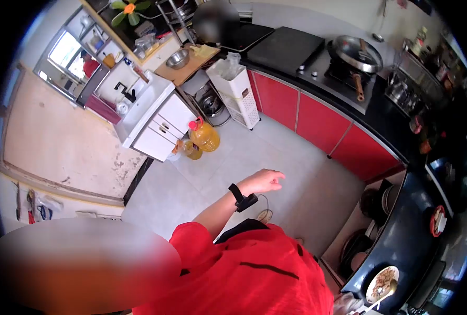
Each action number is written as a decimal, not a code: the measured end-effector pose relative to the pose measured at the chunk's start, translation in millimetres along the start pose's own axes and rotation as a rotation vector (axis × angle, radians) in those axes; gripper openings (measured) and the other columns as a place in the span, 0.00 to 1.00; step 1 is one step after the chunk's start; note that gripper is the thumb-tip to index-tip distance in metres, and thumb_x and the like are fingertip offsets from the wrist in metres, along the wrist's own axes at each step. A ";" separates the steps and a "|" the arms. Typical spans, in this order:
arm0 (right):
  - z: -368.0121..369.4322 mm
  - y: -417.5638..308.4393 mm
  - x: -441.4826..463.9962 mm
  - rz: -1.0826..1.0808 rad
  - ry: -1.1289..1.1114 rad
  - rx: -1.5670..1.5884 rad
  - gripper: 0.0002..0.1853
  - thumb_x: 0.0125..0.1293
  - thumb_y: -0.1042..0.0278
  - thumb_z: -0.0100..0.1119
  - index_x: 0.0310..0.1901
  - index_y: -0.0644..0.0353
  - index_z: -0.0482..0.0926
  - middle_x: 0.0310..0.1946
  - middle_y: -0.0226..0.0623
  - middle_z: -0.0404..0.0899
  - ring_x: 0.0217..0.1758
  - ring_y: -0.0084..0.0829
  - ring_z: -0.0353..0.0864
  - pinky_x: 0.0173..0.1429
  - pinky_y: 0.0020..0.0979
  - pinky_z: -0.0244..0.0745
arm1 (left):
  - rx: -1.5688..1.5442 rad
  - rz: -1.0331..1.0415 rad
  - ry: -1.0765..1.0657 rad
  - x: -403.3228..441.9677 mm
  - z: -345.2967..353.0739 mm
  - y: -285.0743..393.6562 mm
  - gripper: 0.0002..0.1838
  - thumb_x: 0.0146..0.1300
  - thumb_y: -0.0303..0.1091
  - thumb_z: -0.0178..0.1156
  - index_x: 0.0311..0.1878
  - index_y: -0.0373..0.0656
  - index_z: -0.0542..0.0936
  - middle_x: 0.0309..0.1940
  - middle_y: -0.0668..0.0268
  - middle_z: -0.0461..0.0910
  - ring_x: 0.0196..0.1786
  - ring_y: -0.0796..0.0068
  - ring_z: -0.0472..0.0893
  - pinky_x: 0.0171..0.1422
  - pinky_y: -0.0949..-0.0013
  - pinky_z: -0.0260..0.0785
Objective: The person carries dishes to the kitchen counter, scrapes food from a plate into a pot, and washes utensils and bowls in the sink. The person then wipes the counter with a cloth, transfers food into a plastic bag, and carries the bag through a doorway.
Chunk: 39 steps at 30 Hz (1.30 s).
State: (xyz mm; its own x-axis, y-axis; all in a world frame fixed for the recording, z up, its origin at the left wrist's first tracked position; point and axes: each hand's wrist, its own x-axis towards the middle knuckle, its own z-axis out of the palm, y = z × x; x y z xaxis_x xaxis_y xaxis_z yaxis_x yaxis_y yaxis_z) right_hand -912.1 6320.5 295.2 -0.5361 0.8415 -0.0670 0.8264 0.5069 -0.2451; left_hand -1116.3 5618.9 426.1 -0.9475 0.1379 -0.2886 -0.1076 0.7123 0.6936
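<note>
Left hand (263, 181) is empty, hanging over the floor (301, 168), fingers loosely spread with a bit of a curl. I can't make out the right hand, so no clue what it's doing. The spoon (392, 287) is right of the left hand and closer to the body, its head over a bowl (369, 293) of food. Can't tell if anyone's holding it.

I'd guess the spoon is light and stiff, best taken by the handle. The bowl's probably rigid, maybe breakable, a bit slick if greasy; I'd go for the outer rim. It's on a dark, shiny counter (409, 231). It's a kitchen: pan (343, 50) on the stove ahead and right of that hand, oil jug (205, 137) and sink (143, 105) ahead and left.
</note>
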 end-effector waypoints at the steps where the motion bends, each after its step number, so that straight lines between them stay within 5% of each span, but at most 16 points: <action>1: 2.3 -10.7 -6.2 -0.005 0.014 0.000 0.16 0.61 0.60 0.56 0.43 0.65 0.79 0.37 0.49 0.81 0.40 0.44 0.80 0.45 0.40 0.75 | 0.012 -0.006 0.012 -4.6 -9.6 -11.8 0.20 0.57 0.37 0.60 0.53 0.43 0.75 0.37 0.60 0.80 0.39 0.65 0.80 0.45 0.66 0.72; 10: 17.0 -68.6 -56.5 -0.008 0.006 0.004 0.17 0.58 0.60 0.54 0.43 0.64 0.78 0.37 0.51 0.80 0.41 0.49 0.79 0.45 0.44 0.73 | -0.085 -0.032 0.160 -73.1 -88.9 -142.4 0.20 0.54 0.37 0.60 0.51 0.41 0.75 0.35 0.58 0.80 0.37 0.60 0.80 0.42 0.63 0.72; 15: 25.5 -71.5 -58.6 0.077 0.031 0.085 0.18 0.57 0.59 0.53 0.44 0.64 0.77 0.37 0.53 0.80 0.42 0.52 0.78 0.45 0.46 0.72 | -0.357 -0.127 0.198 -31.7 -144.8 -206.7 0.21 0.59 0.36 0.60 0.55 0.40 0.74 0.36 0.65 0.80 0.38 0.77 0.77 0.39 0.71 0.70; 18: 18.3 -118.9 -32.8 0.087 0.059 -0.104 0.20 0.53 0.58 0.53 0.44 0.62 0.77 0.39 0.54 0.79 0.42 0.52 0.78 0.44 0.46 0.72 | -0.243 -0.160 0.138 13.6 -143.2 -224.8 0.22 0.60 0.32 0.60 0.58 0.40 0.73 0.39 0.66 0.78 0.42 0.77 0.76 0.51 0.71 0.70; 20: 12.4 -142.3 -13.8 0.120 0.161 -0.019 0.14 0.47 0.61 0.57 0.28 0.65 0.81 0.27 0.51 0.80 0.32 0.47 0.80 0.39 0.43 0.73 | -0.303 -0.112 0.137 50.9 -121.7 -211.8 0.21 0.60 0.30 0.59 0.57 0.39 0.73 0.40 0.66 0.78 0.43 0.76 0.76 0.52 0.71 0.69; 22: 10.3 -127.8 -6.3 0.266 0.308 0.282 0.12 0.44 0.65 0.61 0.24 0.67 0.80 0.19 0.43 0.78 0.25 0.34 0.78 0.34 0.35 0.71 | -0.313 -0.078 0.000 112.6 -105.4 -210.7 0.20 0.60 0.29 0.58 0.57 0.39 0.73 0.40 0.65 0.78 0.43 0.76 0.76 0.49 0.72 0.69; 31: -41.0 -117.1 -20.6 0.235 0.282 0.291 0.14 0.50 0.63 0.61 0.35 0.64 0.81 0.28 0.44 0.81 0.35 0.36 0.81 0.43 0.34 0.73 | -0.290 0.340 -0.436 212.9 7.9 61.1 0.19 0.61 0.30 0.58 0.56 0.37 0.73 0.39 0.65 0.79 0.42 0.78 0.77 0.46 0.74 0.70; 39: -67.0 -71.8 62.4 0.254 0.182 0.086 0.16 0.54 0.50 0.60 0.36 0.53 0.81 0.33 0.44 0.82 0.40 0.47 0.80 0.42 0.44 0.73 | -0.196 0.467 -0.823 235.5 219.8 270.4 0.20 0.61 0.30 0.58 0.56 0.35 0.73 0.39 0.65 0.79 0.41 0.79 0.78 0.46 0.75 0.71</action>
State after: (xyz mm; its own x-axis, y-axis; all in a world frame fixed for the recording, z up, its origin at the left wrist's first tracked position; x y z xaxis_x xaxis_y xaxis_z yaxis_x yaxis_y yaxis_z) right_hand -993.3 6349.1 373.4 -0.2682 0.9627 0.0352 0.9083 0.2649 -0.3238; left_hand -1302.3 5995.2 400.6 -0.4082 0.8701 -0.2762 0.1073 0.3462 0.9320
